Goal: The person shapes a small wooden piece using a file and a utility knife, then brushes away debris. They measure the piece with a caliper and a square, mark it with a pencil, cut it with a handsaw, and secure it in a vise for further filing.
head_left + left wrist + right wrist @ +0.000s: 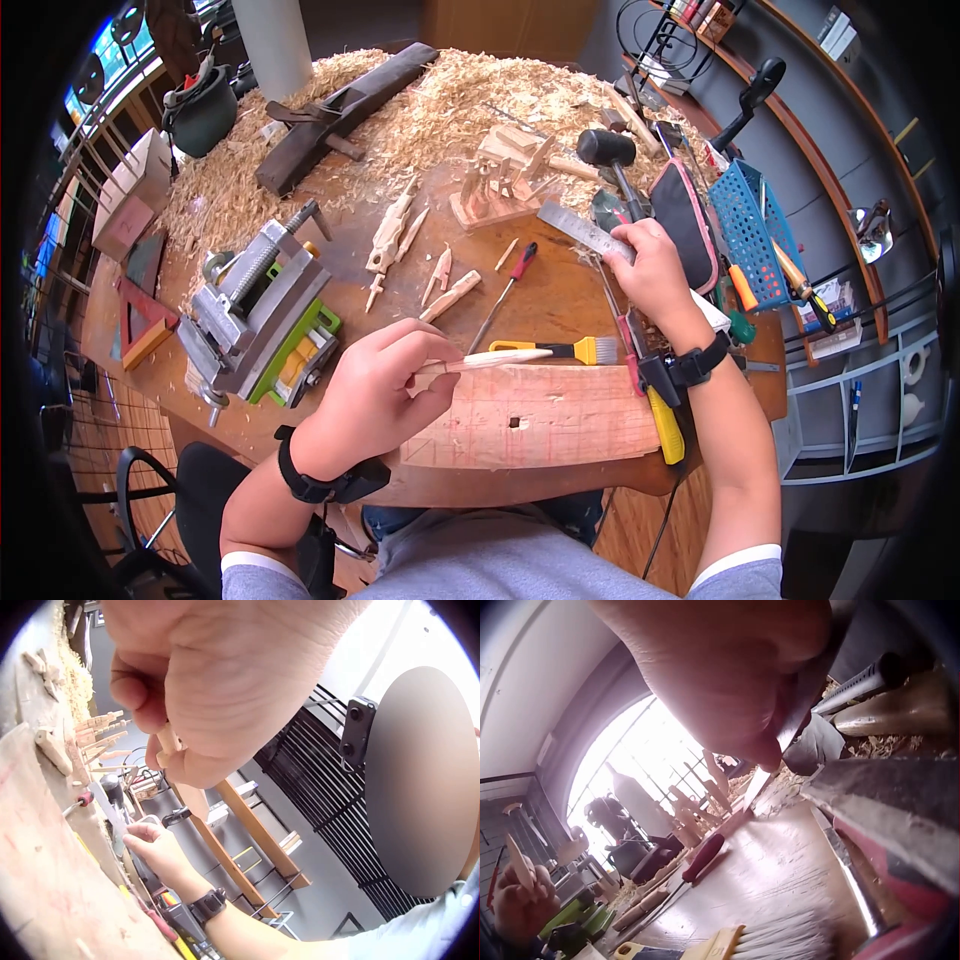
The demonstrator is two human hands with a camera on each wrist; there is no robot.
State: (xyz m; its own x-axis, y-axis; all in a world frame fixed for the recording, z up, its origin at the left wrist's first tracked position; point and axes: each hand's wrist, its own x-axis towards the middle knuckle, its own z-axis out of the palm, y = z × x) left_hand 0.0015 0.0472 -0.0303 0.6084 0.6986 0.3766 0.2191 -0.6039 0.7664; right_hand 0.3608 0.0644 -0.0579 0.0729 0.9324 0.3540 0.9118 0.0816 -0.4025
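Observation:
My left hand (385, 385) grips a slim, pale carved wooden piece (485, 360), holding it over a flat wooden plank (540, 415) at the bench's near edge. In the left wrist view the fingers of that left hand (210, 675) curl round the wooden piece (169, 742). My right hand (650, 265) is further back on the right and pinches the end of a steel ruler (580, 228) that lies on the bench. The right wrist view shows the right hand (735, 675) over the ruler (759, 784), with the left hand (517, 904) far off.
A metal vise (260, 310) stands at the left. A yellow-handled brush (560, 350), a red-handled screwdriver (505, 290) and small carved figures (395, 235) lie mid-bench. A mallet (610, 150), a blue basket (750, 230) and a heap of wood shavings (430, 110) fill the back.

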